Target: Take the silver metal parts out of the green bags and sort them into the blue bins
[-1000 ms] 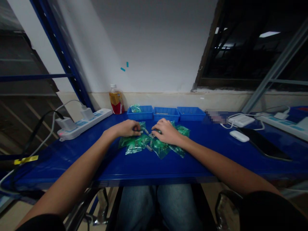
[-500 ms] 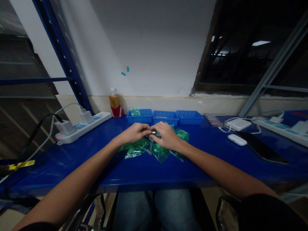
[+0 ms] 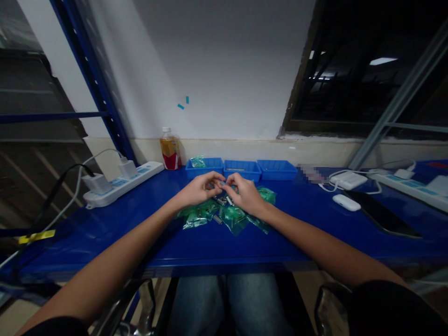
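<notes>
My left hand point(image 3: 202, 189) and my right hand point(image 3: 245, 192) meet above the middle of the table, fingertips pinched close together. Whatever is between the fingertips is too small and too covered to name. Beneath them lie several small metal cylinders, one point(image 3: 217, 219) apart at the front and another point(image 3: 229, 200) close by my right thumb. Crinkled green plastic bags surround these pieces, including one point(image 3: 199, 215) at left, one point(image 3: 234, 223) in front and one point(image 3: 268, 195) beyond my right wrist.
Along the back of the blue table point(image 3: 224, 247) stand a left blue tray point(image 3: 205, 173) with green plastic in it, a middle tray point(image 3: 242, 175) and a right tray point(image 3: 278, 173). A bottle point(image 3: 170, 151), power strip point(image 3: 140, 176), earphone case point(image 3: 346, 202) and phone point(image 3: 383, 217) flank them.
The shiny metal piece seen at my fingertips before no longer shows clearly there. My fingers have shifted slightly upward, uncovering more of the metal cylinders below.
</notes>
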The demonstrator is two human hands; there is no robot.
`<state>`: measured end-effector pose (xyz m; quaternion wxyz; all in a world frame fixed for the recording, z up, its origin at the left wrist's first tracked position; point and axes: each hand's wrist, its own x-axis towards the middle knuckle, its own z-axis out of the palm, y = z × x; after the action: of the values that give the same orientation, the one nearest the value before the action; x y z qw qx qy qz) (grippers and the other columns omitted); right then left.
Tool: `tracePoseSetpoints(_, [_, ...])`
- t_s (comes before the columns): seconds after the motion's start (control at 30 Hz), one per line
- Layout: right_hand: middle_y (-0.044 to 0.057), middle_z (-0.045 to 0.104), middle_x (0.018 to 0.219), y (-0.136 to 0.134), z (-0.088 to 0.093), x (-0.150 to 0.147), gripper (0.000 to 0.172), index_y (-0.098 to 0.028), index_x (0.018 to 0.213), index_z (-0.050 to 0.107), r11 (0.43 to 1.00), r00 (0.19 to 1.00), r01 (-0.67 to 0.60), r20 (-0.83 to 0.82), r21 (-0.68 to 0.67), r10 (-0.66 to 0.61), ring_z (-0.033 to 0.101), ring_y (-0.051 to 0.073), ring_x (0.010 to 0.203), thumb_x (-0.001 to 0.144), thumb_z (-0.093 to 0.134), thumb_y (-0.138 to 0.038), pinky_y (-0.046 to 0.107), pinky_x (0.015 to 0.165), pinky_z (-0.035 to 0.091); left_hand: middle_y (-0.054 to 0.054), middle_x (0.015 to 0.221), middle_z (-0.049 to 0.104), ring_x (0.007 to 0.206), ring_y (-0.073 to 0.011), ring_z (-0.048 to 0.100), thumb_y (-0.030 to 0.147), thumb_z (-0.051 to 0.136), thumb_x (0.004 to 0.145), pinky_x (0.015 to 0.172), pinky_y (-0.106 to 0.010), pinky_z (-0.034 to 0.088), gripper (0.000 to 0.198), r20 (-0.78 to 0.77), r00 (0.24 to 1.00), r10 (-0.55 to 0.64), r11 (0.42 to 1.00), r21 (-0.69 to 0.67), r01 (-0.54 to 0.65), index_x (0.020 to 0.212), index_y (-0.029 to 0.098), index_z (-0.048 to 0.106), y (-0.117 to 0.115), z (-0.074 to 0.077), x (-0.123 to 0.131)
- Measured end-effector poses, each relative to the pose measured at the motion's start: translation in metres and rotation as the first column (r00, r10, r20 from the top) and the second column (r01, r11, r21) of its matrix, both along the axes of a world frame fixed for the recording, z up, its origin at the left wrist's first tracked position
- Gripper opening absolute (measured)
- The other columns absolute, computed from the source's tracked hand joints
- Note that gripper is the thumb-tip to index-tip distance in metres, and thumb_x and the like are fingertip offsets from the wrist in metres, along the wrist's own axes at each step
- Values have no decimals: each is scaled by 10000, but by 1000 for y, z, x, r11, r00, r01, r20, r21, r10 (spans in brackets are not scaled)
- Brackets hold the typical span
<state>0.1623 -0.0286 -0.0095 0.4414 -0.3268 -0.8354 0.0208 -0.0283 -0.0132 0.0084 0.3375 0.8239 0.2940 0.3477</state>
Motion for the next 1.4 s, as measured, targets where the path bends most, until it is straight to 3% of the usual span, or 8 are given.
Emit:
tracePoseSetpoints(0.2, [45,655,872,0,0,1,143,-196,983,549,999,998,-29,54,-22,31,606,161,781,889,524,-301,259,673,433,-47,857,650,777,-155,583,348,519,847,699,-268,432,251,-158,972,175,973,178,-146,940,135,614,-5,7,1])
tracePoseSetpoints(0.47, [70,658,898,0,3,2,150,-179,963,600,996,985,49,163,80,-61,582,197,860,888,514,-276,317,769,432,-15,641,591,589,-128,516,422,382,911,567,-245,372,413,-267,924,274,943,266,-202,753,124,620,-6,6,3])
tracePoseSetpoints(0.53, [72,653,891,1,2,3,159,-175,942,605,993,980,56,183,100,-74,570,201,860,891,507,-289,324,771,427,-13,658,599,599,-127,526,418,386,912,574,-244,383,391,-252,927,278,938,280,-205,780,130,615,-7,5,3])
tracePoseSetpoints(0.67, [73,636,860,3,2,4,176,-169,895,606,991,980,94,168,91,-109,559,195,846,911,474,-285,319,758,418,-44,896,652,753,-146,594,372,499,868,661,-256,451,317,-150,969,197,953,260,-154,1098,159,550,-9,4,2])
tracePoseSetpoints(0.87, [55,615,826,4,2,4,179,-176,893,595,995,987,76,135,60,-84,557,182,818,920,463,-293,308,745,416,-53,885,657,792,-154,601,299,520,853,678,-264,454,201,-107,971,214,934,314,-171,959,147,597,-9,6,4])
tracePoseSetpoints(1.13, [69,601,890,2,6,4,157,-168,972,582,991,984,72,157,112,-90,542,190,857,895,493,-271,318,770,417,-54,879,674,787,-163,607,363,448,897,707,-279,453,289,-111,963,246,940,269,-209,946,139,625,-7,5,4])
tracePoseSetpoints(1.3, [98,583,924,37,15,31,239,-171,949,646,949,928,271,219,164,-303,505,228,908,899,468,-322,355,801,387,-90,971,656,861,-191,598,369,476,883,753,-303,447,340,-296,918,265,934,317,-167,1102,137,593,2,-1,-1])
tracePoseSetpoints(1.4, [116,578,887,66,12,60,291,-160,902,684,861,847,502,155,81,-508,489,256,916,893,469,-356,375,806,379,-96,999,637,928,-214,566,315,549,835,827,-330,418,326,-457,865,206,931,363,-30,1116,159,605,6,-3,-7])
